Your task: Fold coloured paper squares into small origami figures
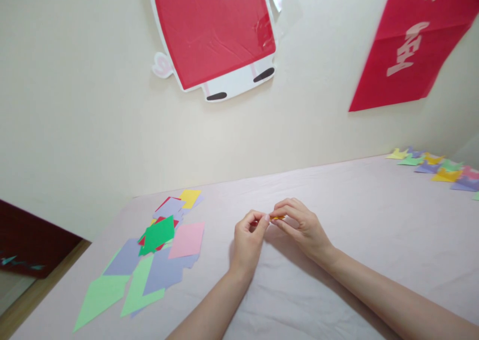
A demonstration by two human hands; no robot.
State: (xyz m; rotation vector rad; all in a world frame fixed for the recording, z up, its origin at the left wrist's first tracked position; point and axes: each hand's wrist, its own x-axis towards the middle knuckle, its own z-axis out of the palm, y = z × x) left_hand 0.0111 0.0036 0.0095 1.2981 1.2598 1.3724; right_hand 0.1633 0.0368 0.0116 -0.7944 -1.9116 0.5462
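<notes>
- Pinching a small orange paper piece [277,217] with both hands, I have it low above the pale cloth [337,200], about midway between the loose sheets and the folded shapes.
- My left hand [249,237] has its thumb and forefinger pressed together at the piece's left end; a reddish bit shows inside the curl of those fingers, and from my camera I cannot tell whether it belongs to the same piece.
- My right hand [305,227] grips the other end, forefinger above, thumb below. The fingers hide most of the paper, so I cannot make out its folds.
- Well off to my left I see overlapping sheets: a dark green sheet [159,234] over red corners, a pink sheet [187,240] beside it, a yellow sheet [190,198] at the back, with purple and light green ones around.
- At my far right, folded paper shapes [447,174] in mixed colours stand near the wall [93,110].
- Up on that wall hang a red-and-white cutout [219,33] and a red banner [396,75].
</notes>
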